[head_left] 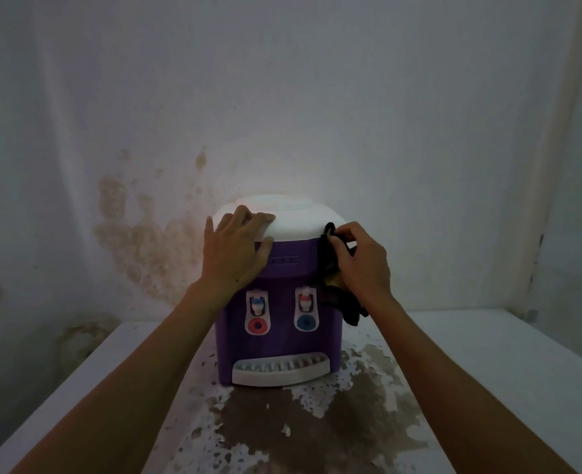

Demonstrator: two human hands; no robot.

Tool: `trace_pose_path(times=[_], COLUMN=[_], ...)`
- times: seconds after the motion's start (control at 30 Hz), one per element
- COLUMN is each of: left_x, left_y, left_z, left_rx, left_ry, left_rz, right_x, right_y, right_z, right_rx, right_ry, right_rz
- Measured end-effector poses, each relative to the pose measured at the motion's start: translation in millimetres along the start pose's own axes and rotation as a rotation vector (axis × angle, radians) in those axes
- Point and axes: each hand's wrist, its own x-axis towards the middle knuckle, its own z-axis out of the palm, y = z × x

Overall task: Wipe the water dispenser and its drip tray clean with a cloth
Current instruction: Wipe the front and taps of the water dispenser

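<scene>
A purple water dispenser (pixel 279 340) with a white top (pixel 300 217) stands on a white table, facing me. Its white drip tray (pixel 279 371) juts out at the bottom front. Two taps sit on the front, one over a red ring and one over a blue ring. My left hand (pixel 238 248) lies flat on the dispenser's upper left corner, fingers spread over the white top. My right hand (pixel 361 261) grips a dark cloth (pixel 337 295) against the upper right side of the dispenser, and the cloth's loose end hangs down.
The white table (pixel 488 371) has worn brown patches of peeled paint (pixel 351 415) in front of the dispenser. Behind it stands a white wall with brown damp stains (pixel 139 234) to the left. A wall edge (pixel 556 165) runs down at the right.
</scene>
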Motion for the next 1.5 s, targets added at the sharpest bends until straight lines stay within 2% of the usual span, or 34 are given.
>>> trace_pose_path(times=[0.17, 0.33, 0.43, 0.57, 0.67, 0.83, 0.97, 1.07, 1.1, 1.17, 1.27, 1.37, 1.43, 1.5], left_x=[8, 17, 15, 14, 16, 19, 20, 21, 21, 22, 23, 27, 31, 35], left_y=[14, 24, 21, 19, 19, 17, 18, 20, 20, 21, 23, 24, 24, 25], left_z=[-7, -9, -7, -5, -5, -4, -5, -5, -6, -7, -9, -12, -14, -15], left_rx=[0.115, 0.154, 0.153, 0.152, 0.152, 0.166, 0.179, 0.183, 0.184, 0.191, 0.208, 0.203, 0.192, 0.165], left_ry=[-0.05, -0.104, -0.085, -0.073, -0.079, -0.083, -0.094, -0.105, -0.109, -0.12, -0.138, -0.167, -0.183, -0.187], left_rz=[-0.005, -0.002, -0.001, 0.004, 0.002, 0.002, 0.0, 0.0, 0.0, -0.001, 0.004, 0.005, 0.017, 0.058], right_x=[6, 5, 3, 1, -5, -7, -5, -1, 1, 3, 2, 2, 4, 4], right_y=[-2, 4, 4, 13, 19, 17, 11, 9, 8, 8, 3, -4, -8, -7], right_z=[-17, -30, -37, -35, -34, -38, -43, -47, -48, -49, -50, -51, -53, -51], right_rx=[0.299, 0.549, 0.606, 0.403, 0.257, -0.123, -0.427, -0.515, -0.471, -0.218, 0.237, 0.488, 0.602, 0.693], right_ry=[-0.056, -0.285, -0.39, -0.474, -0.421, -0.316, -0.333, -0.364, -0.392, -0.419, -0.339, -0.245, -0.183, -0.141], right_rz=[0.275, 0.489, 0.532, 0.508, 0.46, 0.149, -0.01, -0.036, 0.006, 0.144, 0.453, 0.69, 0.762, 0.76])
